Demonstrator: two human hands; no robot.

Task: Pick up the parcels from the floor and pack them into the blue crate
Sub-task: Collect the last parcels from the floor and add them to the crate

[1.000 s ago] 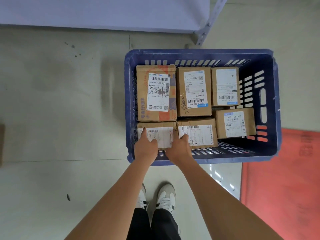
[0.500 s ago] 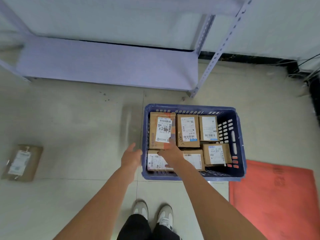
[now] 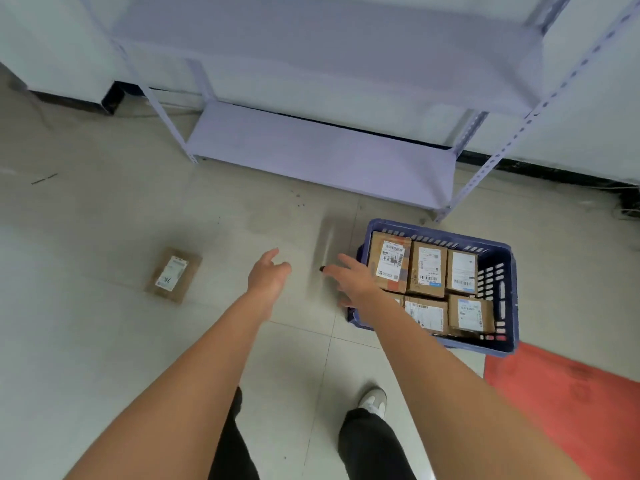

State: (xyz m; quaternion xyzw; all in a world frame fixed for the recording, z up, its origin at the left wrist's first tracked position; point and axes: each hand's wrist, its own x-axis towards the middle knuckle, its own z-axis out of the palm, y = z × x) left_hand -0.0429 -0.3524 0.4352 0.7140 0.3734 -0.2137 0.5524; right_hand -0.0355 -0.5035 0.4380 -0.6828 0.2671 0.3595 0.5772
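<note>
The blue crate [image 3: 502,265] stands on the floor at the right and holds several brown cardboard parcels [image 3: 427,270] with white labels. One more parcel [image 3: 174,274] lies flat on the tiles to the left, label up. My left hand [image 3: 268,273] hovers over the floor between that parcel and the crate, fingers relaxed and empty. My right hand [image 3: 349,278] is spread open at the crate's left wall and holds nothing.
A pale metal shelf rack [image 3: 322,150] stands behind the crate against the wall. A red mat [image 3: 571,403] lies at the right, in front of the crate. My legs and a white shoe [image 3: 374,400] show at the bottom. Cables run along the far right wall.
Both hands have left the front parcels in the crate and swung left, out over the floor. The view has pulled back and turned left, bringing the floor parcel into sight.
</note>
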